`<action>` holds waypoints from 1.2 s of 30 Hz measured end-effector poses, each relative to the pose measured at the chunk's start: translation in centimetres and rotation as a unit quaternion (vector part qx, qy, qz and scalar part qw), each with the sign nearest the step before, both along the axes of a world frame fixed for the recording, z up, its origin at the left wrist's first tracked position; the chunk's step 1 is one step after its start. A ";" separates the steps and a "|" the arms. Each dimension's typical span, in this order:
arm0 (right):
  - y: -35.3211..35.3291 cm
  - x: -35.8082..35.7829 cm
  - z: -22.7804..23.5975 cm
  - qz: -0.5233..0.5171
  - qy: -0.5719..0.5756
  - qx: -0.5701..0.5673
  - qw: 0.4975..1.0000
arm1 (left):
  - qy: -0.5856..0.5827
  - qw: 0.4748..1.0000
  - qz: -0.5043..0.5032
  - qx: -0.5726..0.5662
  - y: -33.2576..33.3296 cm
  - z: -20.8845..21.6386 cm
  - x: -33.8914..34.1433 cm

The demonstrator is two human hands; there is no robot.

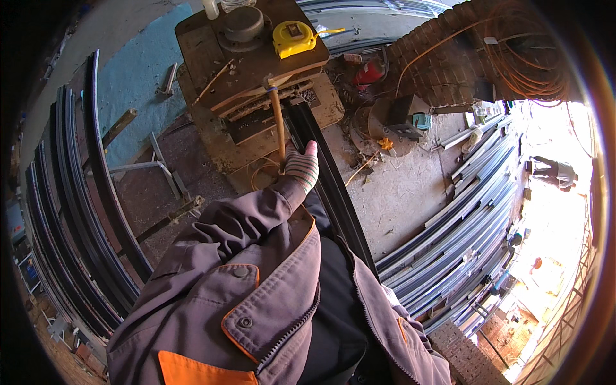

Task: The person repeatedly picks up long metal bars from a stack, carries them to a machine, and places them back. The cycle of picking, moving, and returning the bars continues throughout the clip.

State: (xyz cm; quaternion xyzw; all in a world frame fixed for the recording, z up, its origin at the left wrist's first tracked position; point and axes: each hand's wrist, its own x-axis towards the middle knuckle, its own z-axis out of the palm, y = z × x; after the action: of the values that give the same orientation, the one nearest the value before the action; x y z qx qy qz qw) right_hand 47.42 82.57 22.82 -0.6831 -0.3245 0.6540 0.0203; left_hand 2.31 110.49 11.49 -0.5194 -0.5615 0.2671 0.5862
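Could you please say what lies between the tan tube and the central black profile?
In the head view, the striped-gloved left hand lies there.

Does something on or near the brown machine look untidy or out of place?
Yes. The yellow tape measure on the machine has a yellow strip, probably its blade, sticking out past the edge instead of drawn in. Right of the machine, an orange-yellow scrap lies loose, perhaps dropped.

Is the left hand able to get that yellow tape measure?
Probably yes: the yellow tape measure sits uncovered on the machine top, though the left hand, at the dark bar, may have to pass the tan rod.
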 end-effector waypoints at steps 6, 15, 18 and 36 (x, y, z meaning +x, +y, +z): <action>0.5 -1.0 0.7 -0.010 0.002 0.004 1.000 | -0.508 0.849 0.038 0.141 1.9 -4.4 2.2; 2.7 -2.7 -3.1 0.043 0.017 0.049 0.998 | -0.937 0.315 0.142 0.057 1.6 3.3 1.1; 4.9 -4.8 -7.6 0.061 0.048 0.121 0.990 | -0.951 0.281 0.095 0.093 1.8 3.0 1.2; 4.6 -7.3 -14.3 0.091 -0.051 0.162 0.981 | -0.977 0.185 0.089 0.060 -1.4 -2.5 -0.1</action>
State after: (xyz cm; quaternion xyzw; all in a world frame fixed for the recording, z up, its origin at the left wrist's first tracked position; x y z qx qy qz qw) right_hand 40.09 87.21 8.49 -0.6707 -0.4870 0.5567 0.0547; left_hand 2.22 109.11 9.01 -0.2715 -0.7387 -0.4397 -0.4326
